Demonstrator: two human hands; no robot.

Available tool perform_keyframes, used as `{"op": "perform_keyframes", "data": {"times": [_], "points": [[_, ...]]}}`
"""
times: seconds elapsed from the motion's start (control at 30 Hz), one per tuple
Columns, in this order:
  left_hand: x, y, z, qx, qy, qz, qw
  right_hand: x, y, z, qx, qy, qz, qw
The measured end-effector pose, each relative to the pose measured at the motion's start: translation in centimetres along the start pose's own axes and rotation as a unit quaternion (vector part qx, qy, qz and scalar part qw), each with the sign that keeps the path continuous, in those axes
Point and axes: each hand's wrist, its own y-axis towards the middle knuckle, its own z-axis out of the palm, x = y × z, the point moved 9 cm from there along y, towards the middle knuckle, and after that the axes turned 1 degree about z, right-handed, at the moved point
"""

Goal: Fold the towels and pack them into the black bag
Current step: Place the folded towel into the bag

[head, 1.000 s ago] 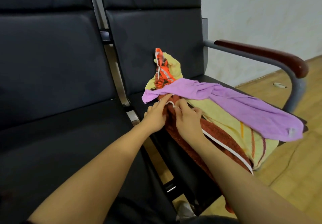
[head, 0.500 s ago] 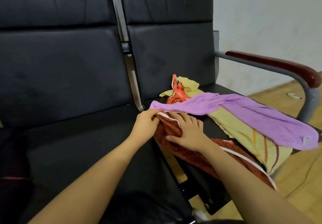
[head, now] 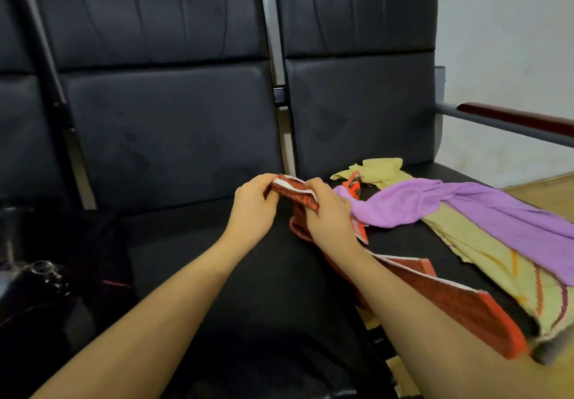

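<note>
Black padded seats joined in a row fill the view, with a pale wall behind them and a strip of wooden floor at the right. Nearest, two bare forearms reach out over the middle seat. To the left, on the next seat, lies the black bag, dim and hard to make out. Farther on, the left hand and the right hand both pinch the white-edged end of a red towel, fingers curled tight on the cloth; the rest of it trails back under the right forearm across the right seat. Beyond it, a purple towel lies draped over a yellow towel, with an orange cloth poking out just beside the right hand. A wooden armrest stands at the far right.
</note>
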Motion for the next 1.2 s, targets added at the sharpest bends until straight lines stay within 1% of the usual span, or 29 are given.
{"op": "perform_keyframes", "data": {"times": [0.1, 0.2, 0.27, 0.33, 0.37, 0.43, 0.5, 0.53, 0.63, 0.7, 0.73, 0.8, 0.87, 0.9, 0.97, 1.1, 1.2], "points": [[1.9, -1.2, -2.2, 0.012, 0.059, -0.025, 0.998, 2.2, -0.2, 2.4, 0.05, -0.038, -0.021, 0.998], [4.6, -3.0, -5.2, 0.0, 0.134, -0.069, 0.989, 4.9, -1.4, 5.4, 0.097, -0.035, -0.084, 0.991], [6.0, -4.1, -7.3, -0.005, 0.189, -0.102, 0.977, 6.6, -2.4, 7.5, 0.149, -0.02, -0.13, 0.98], [7.3, -5.3, -9.2, -0.013, 0.216, -0.136, 0.967, 7.7, -3.3, 9.4, 0.208, -0.01, -0.152, 0.966], [8.1, -5.9, -10.1, -0.018, 0.215, -0.154, 0.964, 8.0, -3.5, 9.9, 0.219, -0.007, -0.146, 0.965], [9.8, -7.0, -10.9, -0.017, 0.201, -0.187, 0.961, 7.6, -3.2, 10.3, 0.2, -0.015, -0.112, 0.973], [11.5, -7.9, -11.0, -0.001, 0.201, -0.214, 0.956, 6.3, -2.9, 10.3, 0.157, -0.083, -0.082, 0.981], [12.1, -8.3, -10.9, 0.009, 0.202, -0.228, 0.953, 5.5, -2.8, 10.5, 0.152, -0.136, -0.064, 0.977], [13.5, -9.3, -10.5, 0.015, 0.179, -0.285, 0.942, 2.2, -3.8, 11.7, 0.203, -0.282, 0.001, 0.938], [13.9, -9.8, -10.4, 0.002, 0.167, -0.32, 0.932, 0.7, -4.5, 12.4, 0.238, -0.322, 0.028, 0.916], [13.8, -9.9, -10.4, -0.002, 0.179, -0.324, 0.929, 0.2, -4.7, 12.8, 0.253, -0.329, 0.04, 0.909], [13.5, -9.8, -9.8, 0.017, 0.244, -0.288, 0.926, -0.5, -5.1, 13.9, 0.275, -0.342, 0.051, 0.897], [13.4, -9.8, -8.7, 0.064, 0.318, -0.247, 0.913, -0.6, -5.2, 14.8, 0.274, -0.357, 0.037, 0.892], [13.8, -10.0, -8.0, 0.09, 0.341, -0.239, 0.905, -0.5, -5.3, 15.2, 0.27, -0.36, 0.025, 0.893], [14.6, -10.4, -7.1, 0.122, 0.362, -0.24, 0.893, -0.1, -5.4, 16.0, 0.273, -0.35, 0.008, 0.896], [16.3, -10.9, -7.1, 0.135, 0.399, -0.245, 0.873, 0.5, -6.1, 17.6, 0.313, -0.333, 0.014, 0.889], [17.0, -11.5, -7.4, 0.142, 0.394, -0.266, 0.868, 1.9, -6.0, 17.6, 0.297, -0.351, -0.021, 0.888]]}}
